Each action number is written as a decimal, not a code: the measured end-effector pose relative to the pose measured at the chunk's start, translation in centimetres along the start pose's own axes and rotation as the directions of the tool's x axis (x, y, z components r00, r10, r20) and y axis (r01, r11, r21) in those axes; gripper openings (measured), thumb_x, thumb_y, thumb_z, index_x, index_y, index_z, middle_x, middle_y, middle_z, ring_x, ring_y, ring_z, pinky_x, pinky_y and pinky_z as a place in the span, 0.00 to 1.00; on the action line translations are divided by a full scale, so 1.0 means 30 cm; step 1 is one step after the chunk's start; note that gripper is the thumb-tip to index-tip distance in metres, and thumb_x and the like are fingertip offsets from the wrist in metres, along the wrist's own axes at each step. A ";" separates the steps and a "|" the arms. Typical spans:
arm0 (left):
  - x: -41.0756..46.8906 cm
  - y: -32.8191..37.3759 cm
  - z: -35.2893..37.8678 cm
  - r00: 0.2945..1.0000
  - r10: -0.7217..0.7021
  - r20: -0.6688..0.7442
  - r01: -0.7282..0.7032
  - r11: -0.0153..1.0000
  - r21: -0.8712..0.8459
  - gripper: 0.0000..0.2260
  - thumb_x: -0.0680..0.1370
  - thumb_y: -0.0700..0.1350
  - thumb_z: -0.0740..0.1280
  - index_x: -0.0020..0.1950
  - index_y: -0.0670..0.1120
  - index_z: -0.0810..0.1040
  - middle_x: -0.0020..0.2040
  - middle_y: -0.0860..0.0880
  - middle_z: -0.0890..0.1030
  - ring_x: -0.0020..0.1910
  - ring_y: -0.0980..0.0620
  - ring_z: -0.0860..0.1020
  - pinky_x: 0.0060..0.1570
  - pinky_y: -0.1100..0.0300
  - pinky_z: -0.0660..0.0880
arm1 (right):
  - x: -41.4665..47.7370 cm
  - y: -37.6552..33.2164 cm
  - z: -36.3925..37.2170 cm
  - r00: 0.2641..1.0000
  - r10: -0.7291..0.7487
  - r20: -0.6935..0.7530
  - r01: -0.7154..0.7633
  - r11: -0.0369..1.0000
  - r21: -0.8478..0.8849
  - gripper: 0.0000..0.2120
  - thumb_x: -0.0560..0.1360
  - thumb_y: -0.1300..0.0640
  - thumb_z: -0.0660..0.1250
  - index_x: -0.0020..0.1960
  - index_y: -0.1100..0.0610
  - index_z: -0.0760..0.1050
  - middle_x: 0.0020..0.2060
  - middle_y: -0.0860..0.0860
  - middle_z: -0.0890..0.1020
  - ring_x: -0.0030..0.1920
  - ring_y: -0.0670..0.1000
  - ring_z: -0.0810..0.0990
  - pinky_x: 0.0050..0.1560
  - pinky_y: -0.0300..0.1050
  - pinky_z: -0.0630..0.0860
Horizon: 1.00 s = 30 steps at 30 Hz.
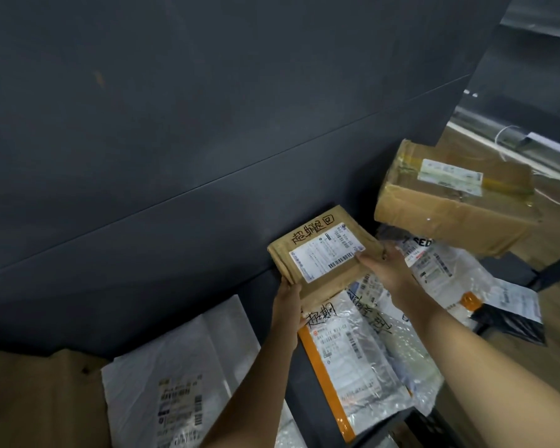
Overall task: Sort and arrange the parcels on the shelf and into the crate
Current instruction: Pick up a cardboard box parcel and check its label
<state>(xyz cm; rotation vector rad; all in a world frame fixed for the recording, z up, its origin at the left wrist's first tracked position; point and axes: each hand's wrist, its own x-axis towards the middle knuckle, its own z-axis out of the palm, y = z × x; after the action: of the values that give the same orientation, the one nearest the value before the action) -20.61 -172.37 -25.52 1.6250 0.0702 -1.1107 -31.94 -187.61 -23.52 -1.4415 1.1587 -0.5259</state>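
Fingers (367, 261) of my left hand (286, 294) and right hand (387, 268) clamp the brown parcel (324, 250) by the far wall (207, 124); mailers (353, 347) near and right look unsorted, plenty left.

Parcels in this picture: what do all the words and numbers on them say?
"超期退回": handwritten on the brown parcel.
"超期": handwritten on the bubble mailer with the orange edge; the writing beside it is unclear.
"SED": cut-off letters on the white bag to the right.
Printed labels and barcodes on these, on the cardboard box and on the white sack: too small or blurred to read.
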 end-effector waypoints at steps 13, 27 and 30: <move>-0.376 0.015 -0.137 0.768 0.589 0.252 -0.578 0.807 -0.124 0.30 0.71 0.64 0.67 0.72 0.62 0.66 0.71 0.54 0.71 0.71 0.53 0.69 0.70 0.46 0.64 | -0.481 0.070 -0.147 0.977 -0.195 0.088 0.129 0.865 0.484 0.09 0.68 0.49 0.69 0.46 0.49 0.73 0.51 0.46 0.83 0.52 0.48 0.82 0.46 0.39 0.77; -1.040 -0.157 0.027 0.573 0.752 0.325 -0.732 0.648 -0.210 0.27 0.71 0.59 0.63 0.69 0.55 0.70 0.68 0.46 0.75 0.63 0.47 0.75 0.56 0.49 0.74 | -1.073 0.026 -0.573 0.850 -0.523 0.062 0.388 0.702 0.598 0.27 0.67 0.44 0.69 0.61 0.32 0.63 0.69 0.45 0.69 0.67 0.44 0.71 0.55 0.38 0.77; -1.139 -0.215 0.033 0.533 0.795 0.289 -0.751 0.602 -0.272 0.25 0.71 0.57 0.64 0.68 0.54 0.69 0.67 0.46 0.74 0.63 0.47 0.75 0.58 0.47 0.73 | -1.139 -0.009 -0.626 0.826 -0.560 0.062 0.420 0.684 0.597 0.22 0.71 0.48 0.65 0.62 0.33 0.65 0.67 0.44 0.72 0.66 0.44 0.73 0.52 0.35 0.77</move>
<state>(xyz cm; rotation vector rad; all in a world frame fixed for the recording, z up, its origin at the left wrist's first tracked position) -43.85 -154.31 -7.00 1.0782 -0.7880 -0.6543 -61.69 -167.19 -8.77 -1.2301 0.3329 -0.9546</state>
